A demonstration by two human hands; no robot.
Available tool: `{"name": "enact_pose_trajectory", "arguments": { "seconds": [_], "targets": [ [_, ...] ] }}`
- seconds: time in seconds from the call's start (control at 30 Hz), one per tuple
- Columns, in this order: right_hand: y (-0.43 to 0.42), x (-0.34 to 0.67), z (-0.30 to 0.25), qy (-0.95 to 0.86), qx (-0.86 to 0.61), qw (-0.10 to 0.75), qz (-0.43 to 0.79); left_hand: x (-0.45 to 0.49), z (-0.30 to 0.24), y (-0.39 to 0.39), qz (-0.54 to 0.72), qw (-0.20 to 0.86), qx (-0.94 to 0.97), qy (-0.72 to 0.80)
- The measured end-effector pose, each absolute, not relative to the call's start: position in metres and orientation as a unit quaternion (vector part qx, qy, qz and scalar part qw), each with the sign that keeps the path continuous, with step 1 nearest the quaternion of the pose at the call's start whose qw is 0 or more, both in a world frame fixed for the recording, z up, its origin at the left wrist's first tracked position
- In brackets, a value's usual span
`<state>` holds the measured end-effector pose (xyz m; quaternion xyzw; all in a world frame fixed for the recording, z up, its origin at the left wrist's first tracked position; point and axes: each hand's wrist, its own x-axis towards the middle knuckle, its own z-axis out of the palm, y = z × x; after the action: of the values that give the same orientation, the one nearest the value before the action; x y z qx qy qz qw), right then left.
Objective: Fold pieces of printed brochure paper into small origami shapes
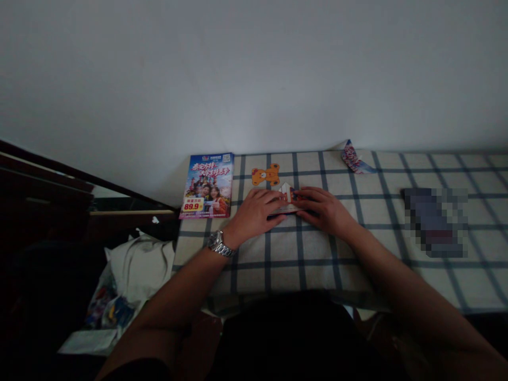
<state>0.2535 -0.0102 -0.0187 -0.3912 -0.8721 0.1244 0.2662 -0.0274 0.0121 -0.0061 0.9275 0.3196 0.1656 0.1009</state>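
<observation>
A small piece of folded printed paper [286,193] lies on the checked cloth in front of me, white with red and blue print and a pointed top. My left hand [259,209], with a metal watch [220,243] at its wrist, grips the paper's left side, thumb at the near edge and fingers over the top. On the other side my right hand [320,209] holds the right part with its fingers bent over it. Much of the paper is hidden under the fingers. Just beyond my left hand is an orange cartoon bear [265,174] on the cloth.
A stack of colourful flyers [207,186] lies at the table's left end. A torn printed strip [354,157] rests by the wall [278,79]. To the right a dark, pixelated object [431,222] lies on the tablecloth [262,264]. White bags [141,264] sit at lower left.
</observation>
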Motion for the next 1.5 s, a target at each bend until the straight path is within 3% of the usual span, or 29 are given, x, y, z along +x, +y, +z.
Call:
{"name": "enact_pose_trajectory", "arguments": {
  "seconds": [0.57, 0.93, 1.5],
  "targets": [
    [-0.011, 0.254, -0.017, -0.862, -0.394, 0.277, 0.155, -0.027, -0.003, 0.011, 0.179, 0.129, 0.918, 0.328],
    [-0.011, 0.252, -0.021, -0.869, -0.393, 0.273, 0.124, -0.020, -0.006, 0.011, 0.170, 0.085, 0.924, 0.333],
    [-0.009, 0.241, -0.023, -0.847, -0.424, 0.297, 0.121, -0.017, -0.014, 0.014, 0.209, 0.126, 0.903, 0.352]
  ]
}}
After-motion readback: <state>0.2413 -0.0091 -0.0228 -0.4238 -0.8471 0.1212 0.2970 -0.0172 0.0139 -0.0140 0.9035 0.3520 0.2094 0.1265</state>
